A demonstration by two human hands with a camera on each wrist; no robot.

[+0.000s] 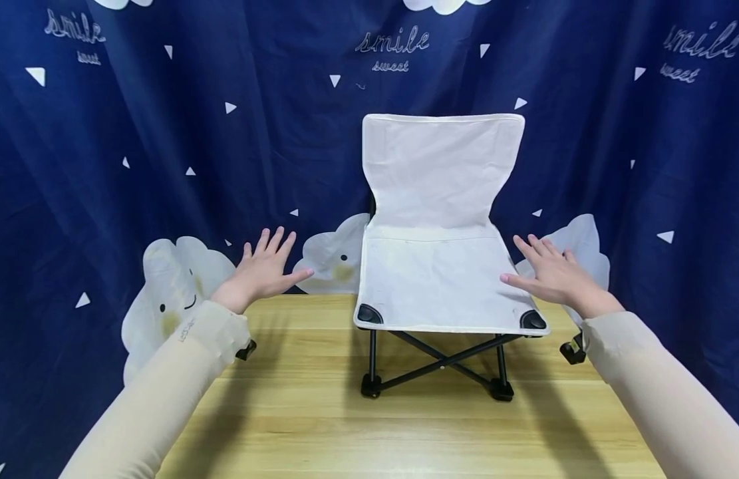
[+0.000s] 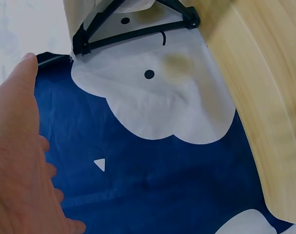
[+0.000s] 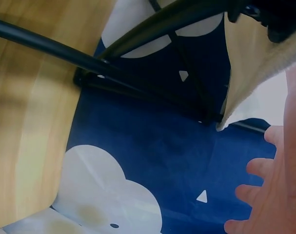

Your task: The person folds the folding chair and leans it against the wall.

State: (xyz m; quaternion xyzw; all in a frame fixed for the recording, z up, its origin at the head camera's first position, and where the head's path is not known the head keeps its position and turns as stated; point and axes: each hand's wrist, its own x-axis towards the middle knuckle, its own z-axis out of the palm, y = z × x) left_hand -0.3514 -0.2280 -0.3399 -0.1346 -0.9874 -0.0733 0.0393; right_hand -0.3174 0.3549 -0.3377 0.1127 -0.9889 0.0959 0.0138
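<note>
A white folding chair point(image 1: 435, 266) with dark crossed legs stands unfolded on a wooden tabletop point(image 1: 309, 412). To the left of its seat my left hand point(image 1: 263, 269) is held out with fingers spread, touching nothing. My right hand point(image 1: 551, 273) is stretched out near the seat's right edge, its thumb overlapping the seat in the head view; whether it touches the fabric I cannot tell. In the right wrist view the chair's dark leg tubes point(image 3: 162, 29) cross close by, with the right fingers point(image 3: 260, 168) apart from them. The left wrist view shows the left hand point(image 2: 16, 156) holding nothing.
A dark blue curtain point(image 1: 309, 153) with white clouds and triangles hangs right behind the chair. Black pieces, partly hidden by the sleeves, show at the left point(image 1: 246, 350) and right point(image 1: 573, 351) sides of the tabletop.
</note>
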